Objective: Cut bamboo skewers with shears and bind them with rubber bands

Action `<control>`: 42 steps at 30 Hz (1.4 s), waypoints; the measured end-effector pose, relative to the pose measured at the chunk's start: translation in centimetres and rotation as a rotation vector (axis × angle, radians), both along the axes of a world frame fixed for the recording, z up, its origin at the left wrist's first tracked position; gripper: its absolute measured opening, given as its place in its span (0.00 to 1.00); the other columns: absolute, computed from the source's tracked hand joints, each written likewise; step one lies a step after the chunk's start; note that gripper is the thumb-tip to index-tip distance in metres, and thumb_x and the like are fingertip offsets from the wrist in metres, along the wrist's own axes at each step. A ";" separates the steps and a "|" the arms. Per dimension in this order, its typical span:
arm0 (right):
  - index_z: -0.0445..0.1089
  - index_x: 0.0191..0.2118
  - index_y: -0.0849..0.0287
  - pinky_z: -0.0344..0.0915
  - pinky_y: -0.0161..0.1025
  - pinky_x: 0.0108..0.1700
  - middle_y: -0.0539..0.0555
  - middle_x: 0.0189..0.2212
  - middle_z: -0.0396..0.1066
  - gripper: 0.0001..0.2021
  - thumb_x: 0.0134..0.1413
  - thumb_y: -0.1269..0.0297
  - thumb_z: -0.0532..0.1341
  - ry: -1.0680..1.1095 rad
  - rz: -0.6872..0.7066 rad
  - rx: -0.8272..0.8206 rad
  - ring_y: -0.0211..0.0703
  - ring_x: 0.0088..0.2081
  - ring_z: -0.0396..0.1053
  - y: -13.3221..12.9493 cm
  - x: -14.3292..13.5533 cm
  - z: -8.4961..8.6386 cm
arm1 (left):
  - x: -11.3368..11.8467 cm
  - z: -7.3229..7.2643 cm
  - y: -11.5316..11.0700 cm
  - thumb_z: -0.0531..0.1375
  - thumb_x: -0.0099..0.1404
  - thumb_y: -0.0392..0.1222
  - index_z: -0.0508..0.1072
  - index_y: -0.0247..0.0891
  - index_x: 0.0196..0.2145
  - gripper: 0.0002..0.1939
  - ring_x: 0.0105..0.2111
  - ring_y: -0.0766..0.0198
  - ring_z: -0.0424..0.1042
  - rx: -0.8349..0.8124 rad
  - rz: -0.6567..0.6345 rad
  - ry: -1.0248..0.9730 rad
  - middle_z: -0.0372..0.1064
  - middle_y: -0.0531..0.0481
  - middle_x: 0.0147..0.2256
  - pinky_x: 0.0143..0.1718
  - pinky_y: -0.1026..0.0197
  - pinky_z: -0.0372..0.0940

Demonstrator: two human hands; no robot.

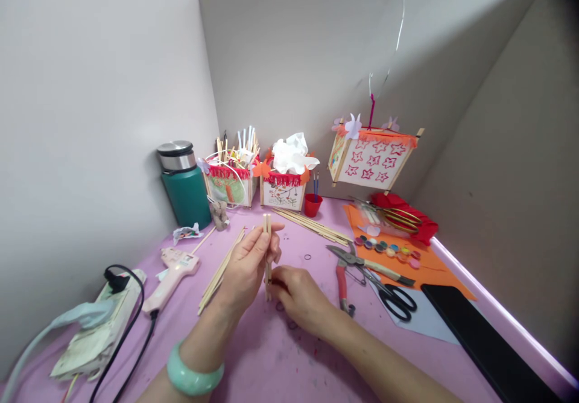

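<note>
A jade-green bangle (pixel 195 374) circles the wrist nearest the camera, above a lilac worktop (pixel 280 355) flecked with paint. The left hand (pixel 248 268) is closed around two thin wooden sticks (pixel 268 234), held upright side by side with their squared tops clear of the fingers. The right hand (pixel 298 294) pinches their lower ends just above the worktop, fingers curled together.

To the left lie a pale pink glue gun (pixel 174 272) and a power strip (pixel 102 324) with one black plug. To the right rest red-handled pliers (pixel 344 273), black-handled scissors (pixel 392 294) and a flat black slab (pixel 486 342). More loose sticks (pixel 221 270) lie just beside the left hand; another bundle (pixel 312 225) fans out beyond.

An orange sheet (pixel 434 264) carries a strip of small round paint pots (pixel 389 249). Farther back stand a teal flask (pixel 183 186) with a steel lid, a small red cup (pixel 312 205) holding brushes, and two fringed paper boxes: one (pixel 228 180) packed with sticks and white strips, the other (pixel 284 183) with crumpled white tissue. A third lantern (pixel 373 158), printed with red stars, hangs by wire at the grey wall.
</note>
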State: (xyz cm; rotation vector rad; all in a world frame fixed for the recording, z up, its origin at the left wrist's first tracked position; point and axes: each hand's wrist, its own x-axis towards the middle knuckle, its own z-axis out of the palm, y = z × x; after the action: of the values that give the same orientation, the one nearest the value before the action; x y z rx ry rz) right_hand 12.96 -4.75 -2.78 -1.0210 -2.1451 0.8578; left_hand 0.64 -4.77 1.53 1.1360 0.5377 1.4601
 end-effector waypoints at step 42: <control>0.66 0.23 0.61 0.57 0.29 0.27 0.49 0.20 0.68 0.06 0.47 0.73 0.56 0.058 -0.031 -0.147 0.33 0.22 0.63 0.2 0.0 -0.5 | 0.0 0.1 -0.1 0.52 0.66 0.42 0.69 0.35 0.44 0.12 0.26 0.70 0.56 -0.038 -0.077 0.028 0.55 0.53 0.25 0.29 0.66 0.54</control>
State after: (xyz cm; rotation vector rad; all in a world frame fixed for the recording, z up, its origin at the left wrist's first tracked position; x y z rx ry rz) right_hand 12.97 -4.53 -3.32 -1.0860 -2.0370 1.0305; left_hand 0.60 -4.86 1.60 1.1366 0.5329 1.3640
